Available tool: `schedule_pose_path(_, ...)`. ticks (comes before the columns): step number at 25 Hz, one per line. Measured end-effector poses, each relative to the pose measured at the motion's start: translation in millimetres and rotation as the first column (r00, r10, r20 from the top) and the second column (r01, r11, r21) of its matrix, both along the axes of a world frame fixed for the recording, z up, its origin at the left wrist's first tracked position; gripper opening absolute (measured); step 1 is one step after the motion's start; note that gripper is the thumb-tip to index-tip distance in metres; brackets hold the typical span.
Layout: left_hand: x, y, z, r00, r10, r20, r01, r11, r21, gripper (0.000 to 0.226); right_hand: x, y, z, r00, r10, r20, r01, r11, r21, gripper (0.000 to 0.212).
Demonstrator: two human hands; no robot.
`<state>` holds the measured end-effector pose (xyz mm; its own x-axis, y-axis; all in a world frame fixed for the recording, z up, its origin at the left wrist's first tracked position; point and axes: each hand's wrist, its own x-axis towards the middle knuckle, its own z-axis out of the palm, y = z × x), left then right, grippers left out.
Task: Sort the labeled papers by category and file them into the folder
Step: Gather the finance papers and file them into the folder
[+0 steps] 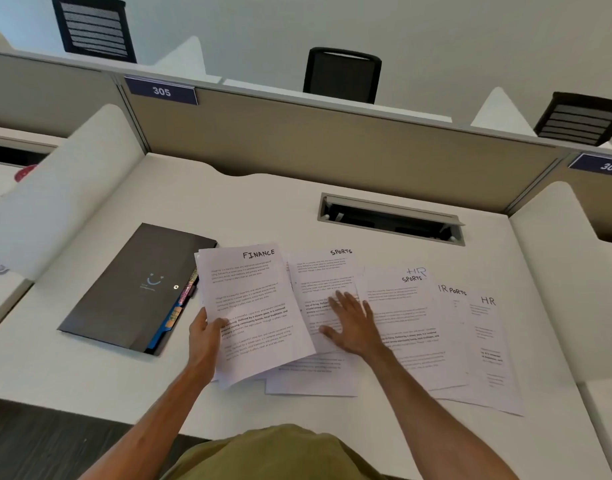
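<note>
White table [90, 368], open cable slot [391, 220] at its back. Beige partition [332, 147] behind: plate 305 [161, 91], plate 304 [606, 166]. Beyond it, black: left chair [93, 27], middle chair [342, 76], right chair [580, 119].

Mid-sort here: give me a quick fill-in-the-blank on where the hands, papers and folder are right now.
The left hand grips the leftmost sheet, headed ____.
The right hand presses flat on the next sheet, headed ____.
The dark folder lies closed to the ____ of the papers.
The rightmost sheet is headed ____.
Missing words: FINANCE; SPORTS; left; HR.
</note>
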<state>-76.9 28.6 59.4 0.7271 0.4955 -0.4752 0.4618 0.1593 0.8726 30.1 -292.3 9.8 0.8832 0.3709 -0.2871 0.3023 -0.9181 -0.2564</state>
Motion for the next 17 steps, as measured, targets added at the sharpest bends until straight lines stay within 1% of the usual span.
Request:
schedule_pose_path(2,-2,2,3,1.0,0.008,-0.004,-0.008,1.0,0.0,0.04,-9,19,-8,0.997,0.071,-0.014,-0.072,0.997,-0.032,0.085)
schedule_pose_path(4,-4,4,2,1.0,0.018,-0.009,-0.018,1.0,-0.006,0.039,-16,32,-13,0.997,0.081,0.002,-0.081,0.997,-0.018,0.084)
schedule_pose_path(7,-11,7,1,1.0,0.018,-0.02,-0.018,1.0,-0.002,0.039,-19,46,-11,0.997,0.074,-0.03,-0.071,0.994,0.086,0.079)
schedule_pose_path(9,-14,10,0,0.999,0.028,-0.023,-0.028,1.0,-0.013,0.039,-18,48,-7,0.999,0.011,-0.044,-0.002,0.98,0.197,0.07)
schedule_pose_path(10,-16,12,-1,0.999,0.036,-0.025,-0.036,0.999,-0.016,0.04,-17,47,-4,0.999,-0.044,-0.002,0.043,0.974,0.221,0.067)
schedule_pose_path(12,-18,15,-2,0.998,0.049,-0.033,-0.049,0.999,-0.022,0.041,-13,41,0,0.971,-0.213,0.105,0.194,0.966,0.17,0.067)
schedule_pose_path(14,-18,19,-4,0.998,0.049,-0.036,-0.05,0.999,-0.021,0.042,-8,36,4,0.917,-0.38,0.117,0.374,0.925,0.07,0.078)
schedule_pose_path(15,-18,20,-4,0.998,0.048,-0.037,-0.048,0.999,-0.02,0.042,-6,33,4,0.906,-0.412,0.1,0.412,0.911,0.025,0.086)
schedule_pose_path(17,-15,21,-3,0.998,0.045,-0.032,-0.046,0.999,-0.015,0.041,-5,31,2,0.915,-0.398,0.059,0.4,0.916,-0.017,0.095)
